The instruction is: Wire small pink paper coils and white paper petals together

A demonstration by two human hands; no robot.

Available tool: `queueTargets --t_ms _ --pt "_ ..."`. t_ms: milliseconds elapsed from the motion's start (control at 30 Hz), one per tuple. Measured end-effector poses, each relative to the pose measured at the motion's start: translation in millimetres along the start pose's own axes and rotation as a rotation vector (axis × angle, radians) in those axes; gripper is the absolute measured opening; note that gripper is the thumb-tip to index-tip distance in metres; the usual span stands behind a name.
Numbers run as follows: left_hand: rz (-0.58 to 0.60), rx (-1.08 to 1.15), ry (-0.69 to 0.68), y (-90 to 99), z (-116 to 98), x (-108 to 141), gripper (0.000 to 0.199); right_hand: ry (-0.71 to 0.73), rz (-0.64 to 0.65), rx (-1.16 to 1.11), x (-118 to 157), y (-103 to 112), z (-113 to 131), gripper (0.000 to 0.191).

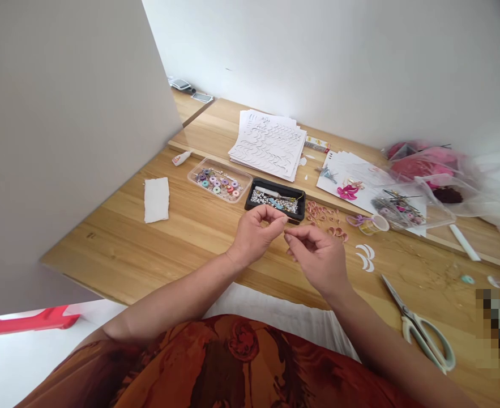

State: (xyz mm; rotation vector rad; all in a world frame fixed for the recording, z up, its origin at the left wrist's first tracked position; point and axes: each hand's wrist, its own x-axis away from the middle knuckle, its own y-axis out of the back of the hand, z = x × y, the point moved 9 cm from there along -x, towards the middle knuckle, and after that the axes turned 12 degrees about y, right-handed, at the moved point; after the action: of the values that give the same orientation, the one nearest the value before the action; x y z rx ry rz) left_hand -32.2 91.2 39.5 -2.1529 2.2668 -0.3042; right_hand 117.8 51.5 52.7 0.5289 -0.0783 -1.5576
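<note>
An orange-red patterned garment [219, 362] fills the nearest part of the view, and both forearms reach out over it. Above the near edge of the wooden surface [105, 249], the left hand [256, 235] and right hand [317, 262] meet at the fingertips. The fingers [285, 234] of each hand are curled and pinched together, thumb against forefinger, and the two pinches sit close together. Anything held there is too fine to make out.

To the near right lie pale-handled scissors [423, 337], and closer to the right hand are white paper crescents [365, 258]. Just beyond the pinch sits a black tray [275, 199] of small beads, with pink paper coils [320, 214] beside it on the right. Farther left are a white paper strip [157, 199], a clear box of coloured rings [219, 180] and a small glue bottle [182, 158].

At the far side lies a stack of white sheets with crescent cut-outs [269, 144]. To its right are a pink paper flower [347, 192] on loose sheets and a clear bag of wire-stemmed pieces [396, 204], with pink-filled plastic bags [423, 167] behind them.
</note>
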Motion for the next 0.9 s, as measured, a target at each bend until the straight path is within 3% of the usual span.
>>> queueTargets --t_ms 167,267,400,533,633,767,900 --pt "-0.03 -0.172 -0.139 -0.8 -14.4 6.2 0.01 0.415 0.053 0.437 4.1 3.8 54.2 0.011" --pt "-0.012 -0.293 -0.257 -5.3 -23.1 11.6 0.01 0.452 0.069 0.518 -0.2 10.0 72.5 0.009" --pt "0.039 -0.401 -0.371 -13.0 -29.6 16.9 0.011 0.379 0.091 0.499 -13.7 22.7 81.1 0.008" --pt "0.14 -0.343 -0.406 -19.4 -33.5 19.6 0.012 0.283 0.107 0.377 -29.6 33.4 70.7 0.007" --pt "0.164 -0.252 -0.325 -18.1 -30.4 16.5 0.012 0.158 0.097 0.19 -39.2 36.5 46.6 0.011" --pt "0.162 -0.133 -0.159 -14.7 -17.8 9.5 0.015 -0.11 0.112 -0.141 -35.9 22.1 2.8 0.024" --pt "0.119 -0.04 -0.05 -9.9 -5.6 3.2 0.016 -0.258 0.101 -0.332 -17.2 0.5 -19.1 0.033"
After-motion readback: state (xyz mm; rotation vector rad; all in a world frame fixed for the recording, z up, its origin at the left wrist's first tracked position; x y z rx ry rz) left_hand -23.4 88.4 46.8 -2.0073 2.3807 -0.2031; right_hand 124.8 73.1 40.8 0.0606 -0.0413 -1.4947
